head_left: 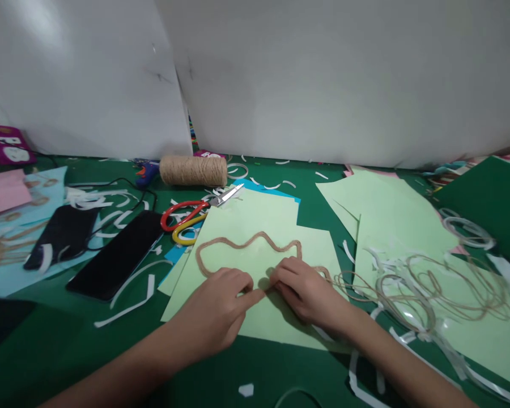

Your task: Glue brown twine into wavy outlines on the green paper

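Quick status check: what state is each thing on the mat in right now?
Left hand: forefinger pressing twine on paper.
Right hand: fingers down on twine.
Twine: laid in a wavy outline on paper.
Paper: flat.
Scissors: shut, lying flat.
Spool: on its side.
Phone: screen dark.

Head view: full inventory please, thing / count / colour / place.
twine outline: 1, brown, wavy loop lying on the centre sheet
light green sheet: 1, pale green, centre, under both hands
other green sheets: several, pale green, right
loose twine: 1 tangle, brown, on the right sheets
twine spool: 1, tan, lying at the back
scissors: 1, red and yellow handles, left of the centre sheet
phone: 1, black, left
black pouch: 1, far left
paper strips: many, white, scattered
table: green
left hand: fingertip pressing at the outline's lower edge
right hand: fingers on the twine
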Action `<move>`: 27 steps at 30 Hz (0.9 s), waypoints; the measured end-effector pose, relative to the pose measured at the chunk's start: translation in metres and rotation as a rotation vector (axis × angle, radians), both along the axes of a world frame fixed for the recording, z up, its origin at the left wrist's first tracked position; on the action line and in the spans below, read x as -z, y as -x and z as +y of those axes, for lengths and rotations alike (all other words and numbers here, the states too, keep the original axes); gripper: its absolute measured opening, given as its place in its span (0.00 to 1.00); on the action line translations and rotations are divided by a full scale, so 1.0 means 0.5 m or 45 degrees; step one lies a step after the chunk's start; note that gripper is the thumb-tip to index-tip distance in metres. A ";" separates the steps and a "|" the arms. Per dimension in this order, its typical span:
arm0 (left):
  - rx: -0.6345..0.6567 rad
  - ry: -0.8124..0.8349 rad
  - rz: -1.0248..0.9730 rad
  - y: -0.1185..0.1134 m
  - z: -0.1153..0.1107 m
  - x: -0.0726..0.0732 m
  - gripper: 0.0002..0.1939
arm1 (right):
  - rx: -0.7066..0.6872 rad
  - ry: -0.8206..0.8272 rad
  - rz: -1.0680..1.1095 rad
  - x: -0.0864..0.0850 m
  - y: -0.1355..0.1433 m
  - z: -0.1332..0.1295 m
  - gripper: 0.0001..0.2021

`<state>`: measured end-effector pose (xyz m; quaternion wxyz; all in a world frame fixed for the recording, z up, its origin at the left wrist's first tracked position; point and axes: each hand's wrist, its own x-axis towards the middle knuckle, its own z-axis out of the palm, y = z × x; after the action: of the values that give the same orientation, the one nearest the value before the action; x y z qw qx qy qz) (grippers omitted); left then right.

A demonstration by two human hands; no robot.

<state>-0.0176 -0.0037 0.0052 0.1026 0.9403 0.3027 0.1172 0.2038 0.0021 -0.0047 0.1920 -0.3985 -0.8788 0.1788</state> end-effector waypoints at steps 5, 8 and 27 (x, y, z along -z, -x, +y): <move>-0.005 0.004 0.000 -0.002 -0.001 0.002 0.20 | -0.036 -0.060 -0.075 -0.002 -0.016 0.004 0.09; 0.009 0.001 -0.011 -0.001 -0.001 0.003 0.20 | -0.031 -0.055 -0.068 -0.001 -0.022 0.005 0.09; -0.022 -0.173 0.264 -0.023 -0.005 0.013 0.27 | -0.082 -0.037 -0.126 -0.002 -0.029 0.005 0.14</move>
<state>-0.0058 -0.0061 -0.0013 0.0056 0.9495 0.3111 0.0404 0.2182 0.0046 -0.0038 0.1482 -0.3757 -0.9021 0.1521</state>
